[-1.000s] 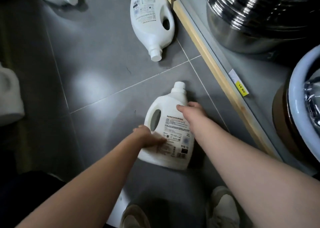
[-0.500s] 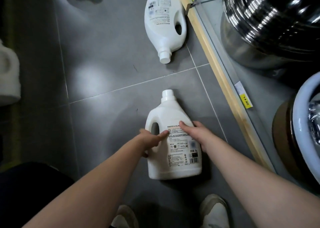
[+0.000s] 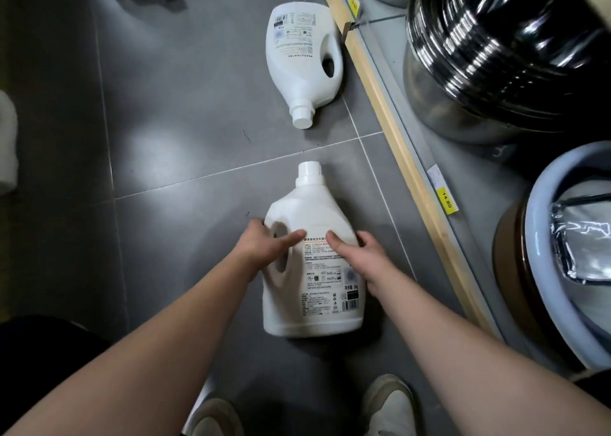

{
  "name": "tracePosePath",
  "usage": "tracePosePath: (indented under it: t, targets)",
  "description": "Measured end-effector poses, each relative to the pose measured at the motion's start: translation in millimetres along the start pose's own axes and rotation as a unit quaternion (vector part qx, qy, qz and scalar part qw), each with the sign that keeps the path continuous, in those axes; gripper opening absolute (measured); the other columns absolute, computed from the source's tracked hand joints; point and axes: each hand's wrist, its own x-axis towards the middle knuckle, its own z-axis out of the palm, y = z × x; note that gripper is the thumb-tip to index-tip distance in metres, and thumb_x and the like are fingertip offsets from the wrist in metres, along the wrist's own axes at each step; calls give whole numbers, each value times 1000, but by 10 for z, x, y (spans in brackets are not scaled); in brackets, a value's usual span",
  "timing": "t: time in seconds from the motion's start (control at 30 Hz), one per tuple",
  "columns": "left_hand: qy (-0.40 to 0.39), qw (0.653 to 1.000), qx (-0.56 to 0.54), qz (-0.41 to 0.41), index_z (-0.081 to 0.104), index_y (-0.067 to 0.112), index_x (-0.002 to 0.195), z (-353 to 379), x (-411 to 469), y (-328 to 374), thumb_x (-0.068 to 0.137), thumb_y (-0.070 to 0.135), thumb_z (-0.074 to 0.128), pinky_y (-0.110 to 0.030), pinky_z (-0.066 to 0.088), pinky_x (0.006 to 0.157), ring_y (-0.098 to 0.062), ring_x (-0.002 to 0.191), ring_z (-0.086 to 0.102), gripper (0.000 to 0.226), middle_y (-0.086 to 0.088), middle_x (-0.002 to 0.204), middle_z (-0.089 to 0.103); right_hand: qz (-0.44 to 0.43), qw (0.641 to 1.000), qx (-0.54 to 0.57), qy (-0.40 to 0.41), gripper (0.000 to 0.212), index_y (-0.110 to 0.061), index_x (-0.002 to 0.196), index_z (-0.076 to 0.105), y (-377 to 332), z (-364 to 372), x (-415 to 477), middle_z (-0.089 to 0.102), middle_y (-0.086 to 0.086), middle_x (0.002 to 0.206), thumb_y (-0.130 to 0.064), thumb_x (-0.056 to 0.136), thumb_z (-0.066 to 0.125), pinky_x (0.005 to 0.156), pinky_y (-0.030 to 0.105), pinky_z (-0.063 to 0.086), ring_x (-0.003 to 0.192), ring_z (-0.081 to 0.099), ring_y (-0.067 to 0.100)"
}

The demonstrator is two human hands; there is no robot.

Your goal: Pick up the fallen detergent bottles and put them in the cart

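near bottle (image 3: 314, 260) flat on floor (image 3: 172, 157) | left hand (image 3: 264, 247) wraps handle side, right hand (image 3: 357, 253) cups other flank, both closed on it | looks like a two-sided lift coming, prob heavy

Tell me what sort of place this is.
Most likely a shop aisle. A low shelf edge carries a yellow price tag, stacked steel pots sit on display, and several identical white detergent bottles lie on the grey tiled floor.
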Motion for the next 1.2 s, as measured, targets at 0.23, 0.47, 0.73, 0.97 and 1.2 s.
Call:
tracePosePath:
  t: [0.23, 0.47, 0.73, 0.97, 1.2]
  targets:
    - [46, 981, -28, 185, 42, 12, 143, -270, -202, 580, 80, 22, 91, -3, 44, 78, -4, 107, 59, 81, 8, 119, 59, -129, 991, 43, 10, 77, -29, 141, 52, -419, -86, 40, 68, -1, 132, -33, 75, 93, 53, 12, 52, 108, 68, 16]
    - [26, 944, 83, 317, 46, 23, 143, -556, -159, 642, 63, 15, 101, -20, 44, 108, -12, 125, 54, 98, 1, 136, 57, -243, 969, -55, 10, 94, -44, 131, 44, -439, -139, 54, 58, -6, 137, -21, 60, 101, 99, 24, 50, 123, 59, 14]
    - [-7, 943, 98, 319, 42, 48, 135, -612, -156, 382, 55, 38, 101, -37, 43, 118, -13, 139, 52, 100, 9, 146, 55, -261, 945, -196, 0, 116, -31, 149, 43, -441, -92, -60, 44, -11, 135, -24, 51, 105, 102, 20, 34, 122, 43, 7]
    - [8, 954, 73, 290, 41, 42, 135, -542, -123, 325, 51, 37, 103, -34, 44, 113, -12, 137, 50, 104, 8, 145, 53, -245, 948, -205, 10, 113, -25, 144, 41, -477, -8, -18, 53, -2, 144, -24, 50, 105, 93, 20, 38, 126, 53, 17]
    - [39, 949, 155, 273, 51, 18, 129, -544, -402, 483, 49, 23, 106, -25, 45, 90, -15, 120, 57, 97, 0, 132, 54, -227, 956, -181, 29, 109, -19, 140, 48, -408, -1, -313, 57, 1, 139, -16, 47, 106, 96, 22, 40, 126, 55, 21]
